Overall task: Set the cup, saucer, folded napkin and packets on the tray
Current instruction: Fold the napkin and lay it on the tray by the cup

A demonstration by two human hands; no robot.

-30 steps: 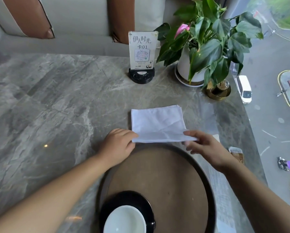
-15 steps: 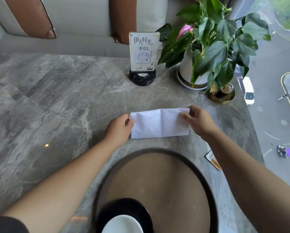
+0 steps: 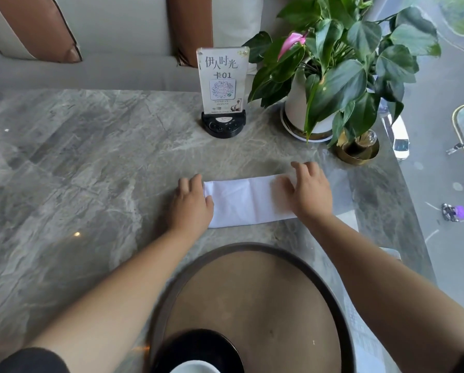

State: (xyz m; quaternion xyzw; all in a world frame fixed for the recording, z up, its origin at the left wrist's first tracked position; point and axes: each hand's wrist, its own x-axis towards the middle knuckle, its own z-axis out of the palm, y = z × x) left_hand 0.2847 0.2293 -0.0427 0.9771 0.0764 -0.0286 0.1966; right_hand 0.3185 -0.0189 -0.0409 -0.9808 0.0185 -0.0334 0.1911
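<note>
White cup (image 3: 195, 368) on black saucer (image 3: 198, 345) sits at near edge of round tray (image 3: 341, 313). Beyond tray, on marble table (image 3: 77, 170), white napkin (image 3: 247, 201) lies folded into a strip; L hand (image 3: 191, 204) & R hand (image 3: 310, 191) press flat on its ends, fingers straight. Sign stand (image 3: 222, 90), potted plant (image 3: 333, 71) at back.

— Bright enough?
— Soft daylight, brighter toward the right. A small glint on the table (image 3: 76, 233).
— Sharp?
— The right hand (image 3: 307, 189) is slightly blurred; edges bow from the wide lens.
</note>
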